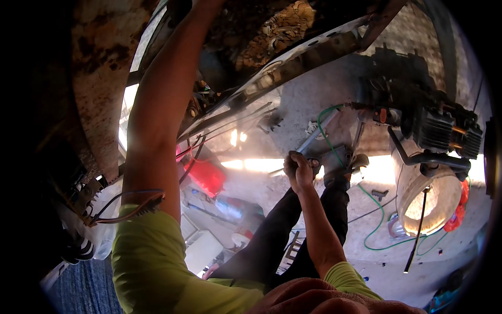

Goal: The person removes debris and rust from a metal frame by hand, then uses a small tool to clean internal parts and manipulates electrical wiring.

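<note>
My left arm [157, 115] reaches up past the rusty metal frame [340, 44] of the machine overhead; its hand is out of view beyond the top edge. My right hand [299, 170] is low in the middle, fingers curled closed on something I cannot make out, in line with a pale metal rod [316, 131] behind it. A dark, stained underside [277, 31] hangs over both arms. Loose wires [136, 206] cross near my left elbow, and thin red and dark cables [196, 146] hang from the frame.
A compressor with a finned motor [434, 128] and pale tank [423, 209] stands at the right, with a green hose [381, 214] looping over the floor [361, 267]. A red container [206, 178], white box [204, 246] and other clutter lie below. A rusty panel [97, 78] bounds the left.
</note>
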### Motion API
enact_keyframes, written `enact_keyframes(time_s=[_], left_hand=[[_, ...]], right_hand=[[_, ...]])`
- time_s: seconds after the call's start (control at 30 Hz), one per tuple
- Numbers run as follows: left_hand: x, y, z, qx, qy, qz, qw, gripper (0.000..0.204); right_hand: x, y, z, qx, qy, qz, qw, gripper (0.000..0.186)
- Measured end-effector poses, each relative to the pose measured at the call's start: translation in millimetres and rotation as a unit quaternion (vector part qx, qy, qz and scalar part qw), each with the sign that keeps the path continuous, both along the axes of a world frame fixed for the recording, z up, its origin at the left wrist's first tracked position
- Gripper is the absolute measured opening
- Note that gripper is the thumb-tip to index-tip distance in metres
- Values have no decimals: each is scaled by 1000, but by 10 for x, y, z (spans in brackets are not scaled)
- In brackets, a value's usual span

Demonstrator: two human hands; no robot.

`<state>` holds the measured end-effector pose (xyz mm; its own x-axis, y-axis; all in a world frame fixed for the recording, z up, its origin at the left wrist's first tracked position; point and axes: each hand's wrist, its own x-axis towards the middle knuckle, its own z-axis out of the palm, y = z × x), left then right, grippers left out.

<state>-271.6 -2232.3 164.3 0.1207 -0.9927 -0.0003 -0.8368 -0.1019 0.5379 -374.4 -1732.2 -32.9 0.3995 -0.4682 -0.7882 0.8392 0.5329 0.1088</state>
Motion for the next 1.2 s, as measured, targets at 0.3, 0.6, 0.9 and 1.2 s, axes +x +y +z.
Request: enact_keyframes(time_s=[0.3,0.6,0.9,1.2], left_hand=[[-26,334,193,-11,339,-42,940,19],[-526,1163,467,202,627,-285,696,17],[-785,1744,463,246,755,-159,587,18],[-767,1687,447,222,668,-262,660,19]], right_hand=[[-53,-62,88,4,13,12,1000,10],[-26,-45,77,-8,14,-6,1000,17],[-101,-97,141,-30,-24,-24,999,13],[-162,-108,146,-37,-20,-27,999,13]])
